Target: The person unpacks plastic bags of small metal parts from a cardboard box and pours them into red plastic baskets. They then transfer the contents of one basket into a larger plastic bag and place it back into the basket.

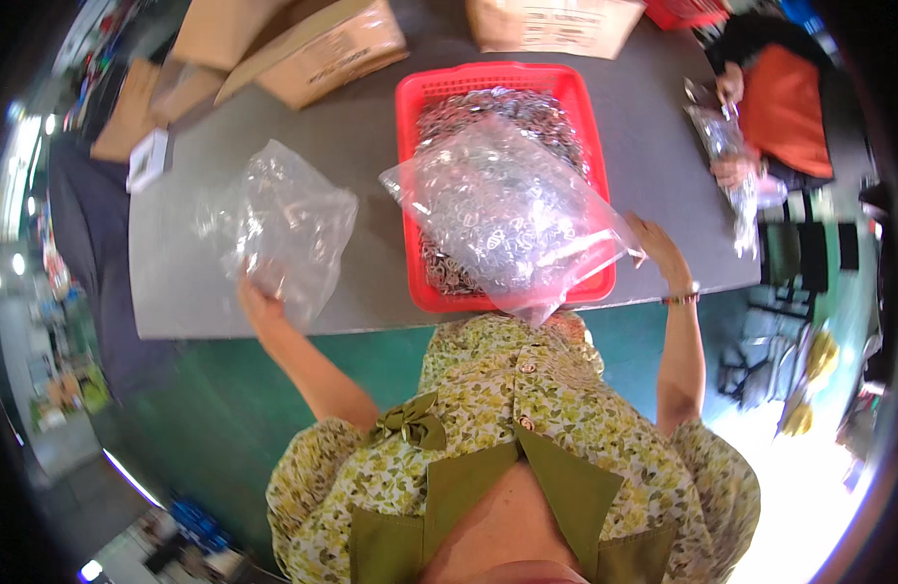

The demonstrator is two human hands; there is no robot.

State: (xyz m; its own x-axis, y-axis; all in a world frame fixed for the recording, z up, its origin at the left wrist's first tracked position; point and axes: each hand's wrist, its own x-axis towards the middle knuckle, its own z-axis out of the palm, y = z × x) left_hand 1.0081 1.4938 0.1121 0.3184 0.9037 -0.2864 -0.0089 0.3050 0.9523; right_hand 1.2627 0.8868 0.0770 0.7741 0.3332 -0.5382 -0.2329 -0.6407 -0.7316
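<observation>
A red plastic basket [602, 200] stands on the table in front of me, filled with many small shiny metal pieces [449, 263]. Across it lies a clear plastic bag [498, 185], spread over the pieces. My right hand [660, 251] is at the right corner of this bag, beside the basket, with its fingers closed on the edge. To the left of the basket, a second clear plastic bag [308, 219] rests crumpled over the tabletop. My left hand [262, 300] grips its near edge, close to the table's front; the fingertips are partly hidden by the film.
Open cardboard boxes [323, 54] stand at the far left, and another carton [556, 24] is behind the basket. A small white box [148, 161] sits at the grey table's [371, 302] left edge. At right, another person [790, 107] handles a clear bag [726, 146].
</observation>
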